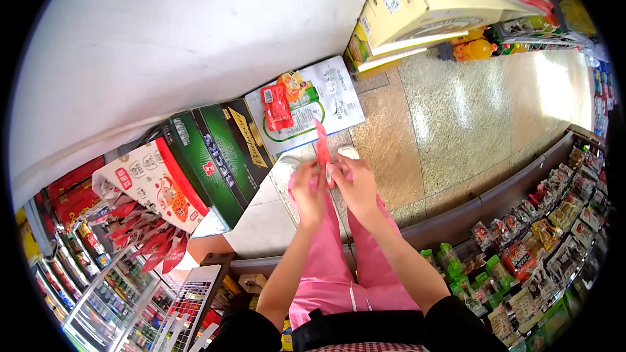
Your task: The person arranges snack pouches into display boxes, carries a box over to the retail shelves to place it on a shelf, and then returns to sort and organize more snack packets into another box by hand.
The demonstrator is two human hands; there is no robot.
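My left hand (309, 190) and my right hand (352, 186) meet above my pink trousers, fingers closed on a narrow pink-red strip (322, 143). The strip points up and away from me, and its lower end is between my fingers. Beyond it, a red packet (276, 107) and an orange-yellow packet (294, 87) lie on a white box (338, 94) with green print. A green item partly shows beside the packets.
A green box (212, 156) and a white-and-red carton (153, 179) stand to the left. Packets fill the right shelf (521, 254). Cream cartons (424, 0) are stacked at the upper right, beside the tiled floor (450, 124). A white wall (182, 32) rises behind.
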